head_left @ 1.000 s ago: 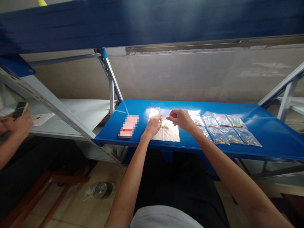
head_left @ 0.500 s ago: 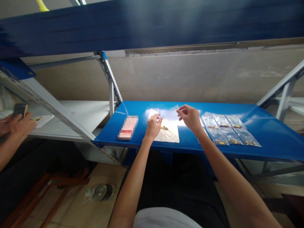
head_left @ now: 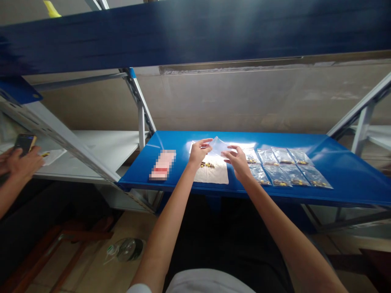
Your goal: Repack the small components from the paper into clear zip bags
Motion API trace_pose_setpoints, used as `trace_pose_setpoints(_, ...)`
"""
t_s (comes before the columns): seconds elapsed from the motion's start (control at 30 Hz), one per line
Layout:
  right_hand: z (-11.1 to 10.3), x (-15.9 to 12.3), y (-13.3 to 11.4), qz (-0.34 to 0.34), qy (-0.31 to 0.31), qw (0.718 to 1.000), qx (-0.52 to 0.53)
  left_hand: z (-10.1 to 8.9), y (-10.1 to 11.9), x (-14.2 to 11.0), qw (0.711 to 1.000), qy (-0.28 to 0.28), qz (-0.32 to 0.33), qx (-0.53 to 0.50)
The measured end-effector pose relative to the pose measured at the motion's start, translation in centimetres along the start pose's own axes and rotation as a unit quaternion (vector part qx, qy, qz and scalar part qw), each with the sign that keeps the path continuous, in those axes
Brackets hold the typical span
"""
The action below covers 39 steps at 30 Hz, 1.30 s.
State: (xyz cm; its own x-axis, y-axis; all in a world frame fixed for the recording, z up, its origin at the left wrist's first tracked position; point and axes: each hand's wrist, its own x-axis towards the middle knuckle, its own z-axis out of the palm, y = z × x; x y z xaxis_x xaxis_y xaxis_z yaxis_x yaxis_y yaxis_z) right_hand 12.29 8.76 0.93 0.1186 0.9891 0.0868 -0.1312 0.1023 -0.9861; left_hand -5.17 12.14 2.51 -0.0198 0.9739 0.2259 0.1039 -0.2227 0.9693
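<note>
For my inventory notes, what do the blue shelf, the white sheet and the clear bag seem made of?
The blue shelf looks like painted steel: glossy, with bright glare and a thin folded edge. The white sheet looks matte and slightly wrinkled, so probably cloth or paper; I can't tell which. The clear bag looks like thin, glossy plastic film, curving as it's held up.

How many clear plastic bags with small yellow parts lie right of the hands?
8: four clear plastic bags in a back row, four in a front row, on the glossy blue metal shelf, right of the right hand. None looks hidden.
</note>
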Motion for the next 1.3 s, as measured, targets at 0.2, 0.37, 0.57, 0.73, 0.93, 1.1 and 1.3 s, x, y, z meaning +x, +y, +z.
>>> trace_pose_setpoints(0.2, -0.4, 5.5, 0.9, 0.015, -0.030, 0.994, -0.102, -0.9, 0.5, 5.7, 0.991, -0.051, 0.003, 0.123)
trace_pose_setpoints(0.37, 1.1, 7.6, 2.2, -0.089, -0.070, 0.935, -0.336, 0.3, -0.7, 8.2, 0.971, 0.049, 0.012, 0.233)
trace_pose_setpoints(0.57, 2.5, 7.7, 3.8, -0.149, -0.075, 0.873, -0.459, 0.3, -1.7, 6.6, 0.932, 0.066, 0.031, 0.355)
trace_pose_setpoints(0.73, 2.5, 7.5, 4.4, -0.173, -0.110, 0.827, -0.524, -0.6, -2.6, 4.3, 0.900, 0.037, 0.006, 0.434)
trace_pose_setpoints(0.93, 3.5, 6.9, 4.0, -0.193, -0.123, 0.808, -0.543, -1.0, -3.1, 3.2, 0.887, 0.011, 0.012, 0.462)
trace_pose_setpoints(1.1, 3.1, 4.6, 1.3, -0.199, -0.009, 0.870, -0.450, -0.4, -0.9, 1.4, 0.884, 0.069, 0.041, 0.461)
trace_pose_setpoints(1.3, -4.1, -2.5, -0.9, -0.182, 0.131, 0.845, -0.485, 5.0, 2.4, -4.8, 0.937, 0.024, 0.134, 0.321)
